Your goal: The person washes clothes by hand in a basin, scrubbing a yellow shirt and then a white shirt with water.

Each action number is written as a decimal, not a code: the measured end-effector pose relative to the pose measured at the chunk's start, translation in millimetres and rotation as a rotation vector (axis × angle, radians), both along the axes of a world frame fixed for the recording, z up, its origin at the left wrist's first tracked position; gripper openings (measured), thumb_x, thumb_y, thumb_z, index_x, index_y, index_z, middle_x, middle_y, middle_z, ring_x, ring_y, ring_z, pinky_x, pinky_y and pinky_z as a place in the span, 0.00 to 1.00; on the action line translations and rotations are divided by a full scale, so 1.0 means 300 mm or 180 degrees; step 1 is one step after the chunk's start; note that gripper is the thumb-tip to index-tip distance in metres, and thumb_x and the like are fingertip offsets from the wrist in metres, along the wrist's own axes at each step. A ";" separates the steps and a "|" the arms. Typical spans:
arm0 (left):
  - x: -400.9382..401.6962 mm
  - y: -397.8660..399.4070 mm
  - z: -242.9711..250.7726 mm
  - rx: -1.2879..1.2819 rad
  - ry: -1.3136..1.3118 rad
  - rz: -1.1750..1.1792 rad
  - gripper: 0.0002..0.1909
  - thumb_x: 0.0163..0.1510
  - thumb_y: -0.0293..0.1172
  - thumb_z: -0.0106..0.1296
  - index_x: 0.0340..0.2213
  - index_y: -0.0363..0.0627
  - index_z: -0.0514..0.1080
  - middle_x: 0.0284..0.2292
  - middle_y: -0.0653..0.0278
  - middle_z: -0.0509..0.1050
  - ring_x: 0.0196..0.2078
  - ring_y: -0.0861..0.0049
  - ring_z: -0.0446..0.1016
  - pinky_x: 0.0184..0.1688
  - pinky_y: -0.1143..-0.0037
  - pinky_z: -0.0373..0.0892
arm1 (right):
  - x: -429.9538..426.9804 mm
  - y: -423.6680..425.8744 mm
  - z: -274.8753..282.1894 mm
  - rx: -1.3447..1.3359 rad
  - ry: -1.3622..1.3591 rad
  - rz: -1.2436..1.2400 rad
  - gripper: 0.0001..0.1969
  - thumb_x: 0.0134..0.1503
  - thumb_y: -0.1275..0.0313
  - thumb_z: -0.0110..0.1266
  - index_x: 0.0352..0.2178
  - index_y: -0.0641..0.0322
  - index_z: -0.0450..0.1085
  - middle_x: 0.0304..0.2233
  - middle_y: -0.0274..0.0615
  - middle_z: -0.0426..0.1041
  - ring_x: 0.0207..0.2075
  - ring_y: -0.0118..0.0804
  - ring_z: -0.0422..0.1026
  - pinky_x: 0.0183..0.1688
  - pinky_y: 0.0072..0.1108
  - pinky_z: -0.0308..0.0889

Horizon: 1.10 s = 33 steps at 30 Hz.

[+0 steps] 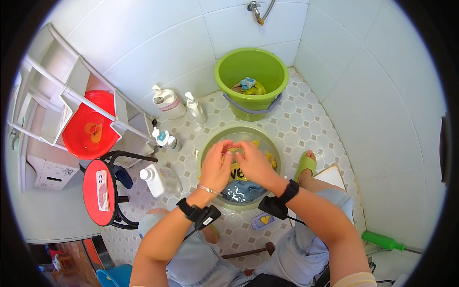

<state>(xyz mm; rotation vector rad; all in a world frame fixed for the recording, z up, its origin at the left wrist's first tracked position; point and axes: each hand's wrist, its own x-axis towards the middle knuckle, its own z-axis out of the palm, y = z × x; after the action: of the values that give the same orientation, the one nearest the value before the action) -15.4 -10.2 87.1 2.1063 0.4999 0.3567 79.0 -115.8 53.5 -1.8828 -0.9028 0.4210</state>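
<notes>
A round grey-green plastic basin [277,150] with water stands on the floor before me. In it lie a yellow cloth [237,172] with large dark lettering and a dark blue cloth [242,191] under the water. Smaller yellow bits [270,158] show at the basin's right side. My left hand [217,163] and my right hand [253,161] are over the basin, their curved fingertips close together and thumbs turned inward. Whether either hand grips any of the yellow cloth is hidden by the fingers. Each wrist wears a black strap with a small device.
Beyond the basin stands a green bucket [224,77] holding clothes [249,86]. To the left are pump bottles [168,102], a white jug [161,180], a red stool [91,193] with a phone [103,190], and a shelf holding a red basin [77,138]. A soap dish [262,220] lies nearer me.
</notes>
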 end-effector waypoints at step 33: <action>0.026 -0.152 0.008 -0.2328 0.0279 -0.0042 0.20 0.47 0.37 0.57 0.38 0.35 0.68 0.32 0.66 0.72 0.34 0.85 0.69 0.37 0.83 0.66 | 0.013 -0.001 0.060 -0.0450 -0.1501 0.0205 0.08 0.39 0.73 0.50 0.26 0.62 0.66 0.27 0.45 0.68 0.32 0.47 0.67 0.34 0.30 0.61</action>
<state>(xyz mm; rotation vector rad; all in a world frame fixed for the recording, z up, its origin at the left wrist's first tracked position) -7.6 -55.8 89.4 1.4160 0.5628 0.0507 82.8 -116.2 71.6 -2.1303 -1.2729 0.0748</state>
